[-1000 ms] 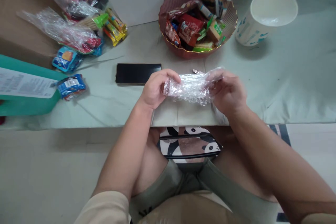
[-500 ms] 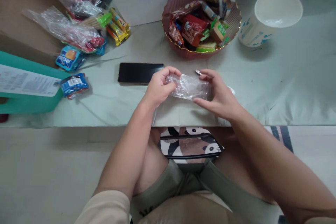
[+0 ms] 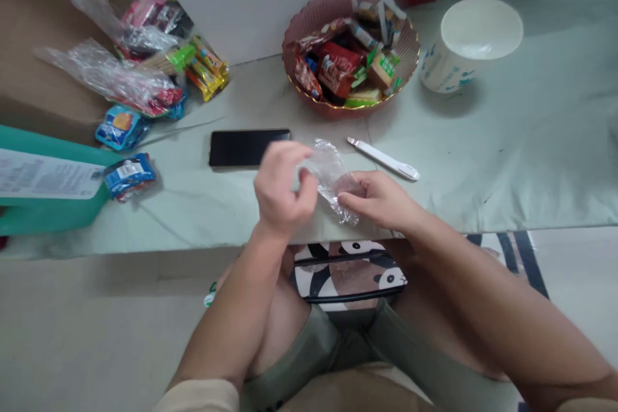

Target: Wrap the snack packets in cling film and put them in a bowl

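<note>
1. Film (image 3: 328, 170): half a second ago stretched between both hands; now it slants down from beside the left fingertips to the right fingers.
2. Right hand (image 3: 383, 199): thumb and fingers closed in a pinch on the film's lower end. Half a second ago they were spread wide.
3. Left hand (image 3: 284, 190): blurred, fingers loosely curled, thumb tip slightly apart from the fingertips. Cannot tell whether it has hold of the film's edge.
4. Cutter (image 3: 383, 159): now in full view just beyond the right fingers; earlier only its tip showed past them.
5. Bowl (image 3: 309, 16): well beyond both hands' fingers, pinkish, gold-rimmed. Holds a heap of wrapped snacks (image 3: 338, 67), red, green and brown packs among them.
6. Cup (image 3: 483, 29): beyond the right fingers and to their right, right of the bowl; white inside, blue marks outside.
7. Clear bag (image 3: 111, 74): far left of the left fingers, red showing through the plastic. A blue packet (image 3: 129, 174) lies nearer them, against a green case (image 3: 48, 212).
8. Phone (image 3: 241, 148): dark screen up, just left of the left fingers.
</note>
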Available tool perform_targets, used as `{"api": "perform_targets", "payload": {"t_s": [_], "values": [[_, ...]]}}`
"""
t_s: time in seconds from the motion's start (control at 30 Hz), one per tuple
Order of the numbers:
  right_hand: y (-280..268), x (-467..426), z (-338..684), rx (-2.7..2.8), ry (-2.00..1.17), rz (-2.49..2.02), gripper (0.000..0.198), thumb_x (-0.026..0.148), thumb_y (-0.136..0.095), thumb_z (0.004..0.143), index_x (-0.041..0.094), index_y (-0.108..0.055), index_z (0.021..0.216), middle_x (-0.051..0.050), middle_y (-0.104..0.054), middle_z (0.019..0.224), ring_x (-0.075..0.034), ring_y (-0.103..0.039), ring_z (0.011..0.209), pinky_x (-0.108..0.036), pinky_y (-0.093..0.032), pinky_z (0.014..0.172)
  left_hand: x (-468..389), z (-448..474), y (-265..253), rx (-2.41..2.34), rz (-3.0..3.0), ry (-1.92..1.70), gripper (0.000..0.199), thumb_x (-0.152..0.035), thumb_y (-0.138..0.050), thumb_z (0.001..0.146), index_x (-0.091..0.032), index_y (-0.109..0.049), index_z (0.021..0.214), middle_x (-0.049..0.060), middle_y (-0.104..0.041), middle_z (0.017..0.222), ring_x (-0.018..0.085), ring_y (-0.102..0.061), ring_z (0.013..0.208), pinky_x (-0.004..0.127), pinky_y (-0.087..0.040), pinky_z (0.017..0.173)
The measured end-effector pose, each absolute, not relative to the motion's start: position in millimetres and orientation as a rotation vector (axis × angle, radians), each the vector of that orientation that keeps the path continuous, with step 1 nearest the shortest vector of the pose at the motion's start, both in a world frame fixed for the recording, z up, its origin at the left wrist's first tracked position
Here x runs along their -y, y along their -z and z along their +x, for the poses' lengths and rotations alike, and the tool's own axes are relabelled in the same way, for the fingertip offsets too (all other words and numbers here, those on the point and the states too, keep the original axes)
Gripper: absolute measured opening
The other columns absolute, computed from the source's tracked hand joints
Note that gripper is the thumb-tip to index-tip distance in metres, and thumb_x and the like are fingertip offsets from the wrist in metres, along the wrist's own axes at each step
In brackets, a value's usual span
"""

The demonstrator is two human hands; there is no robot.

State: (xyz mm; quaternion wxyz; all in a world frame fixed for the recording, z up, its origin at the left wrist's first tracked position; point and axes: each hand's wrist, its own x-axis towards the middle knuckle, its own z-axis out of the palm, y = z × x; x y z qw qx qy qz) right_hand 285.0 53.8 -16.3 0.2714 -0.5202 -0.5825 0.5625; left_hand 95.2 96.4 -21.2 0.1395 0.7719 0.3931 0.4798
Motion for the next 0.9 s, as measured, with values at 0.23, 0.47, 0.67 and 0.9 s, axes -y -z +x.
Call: {"api": "perform_targets", "payload": {"t_s": [0.23,0.47,0.67,0.9], "values": [[19.1,-56.2,284.6,1.276,-1.177,-1.301,0.021,0.038,-0.063,0.086,0.021,-0.064,0.099,-0.005,-0.069,0.095,-0.018,-0.062,0.084,-0.033,-0.051,0.077,-91.0,111.2,19.4,-1.028,1.703,-0.85,0.03,-0.029,-0.063,0.086,-0.018,-0.071,0.113,0.007,-0.078,0.104,0.018,-0.072,0.085,0.029,-0.059,0.075],[26.2,-55.0,292.5,1.438,-1.056,-1.403,0.029,0.038,-0.073,0.078,0.023,-0.061,0.099,-0.001,-0.062,0.083,-0.017,-0.057,0.073,-0.031,-0.047,0.066,-105.8,116.3,24.0,-0.966,1.405,-0.98,0.022,-0.027,-0.07,0.077,-0.019,-0.067,0.096,0.002,-0.071,0.084,0.011,-0.062,0.066,0.023,-0.05,0.059],[-17.7,-67.5,332.9,1.321,-0.417,-1.722,0.01,0.023,-0.071,0.078,0.021,-0.061,0.076,0.003,-0.052,0.064,-0.011,-0.043,0.056,-0.027,-0.034,0.055,-111.6,118.2,22.6,-0.896,1.265,-1.023,0.016,-0.031,-0.067,0.081,-0.019,-0.062,0.091,-0.001,-0.064,0.076,0.01,-0.062,0.065,0.024,-0.053,0.064],[-68.6,-172.2,427.8,1.425,0.236,-2.337,0.028,0.017,-0.071,0.084,0.007,-0.076,0.11,-0.01,-0.077,0.101,-0.013,-0.063,0.083,-0.036,-0.035,0.071,-110.7,118.3,16.1,-0.892,1.345,-0.937,0.019,-0.035,-0.062,0.084,-0.019,-0.062,0.075,-0.001,-0.06,0.065,0.011,-0.057,0.062,0.026,-0.046,0.061]]}}
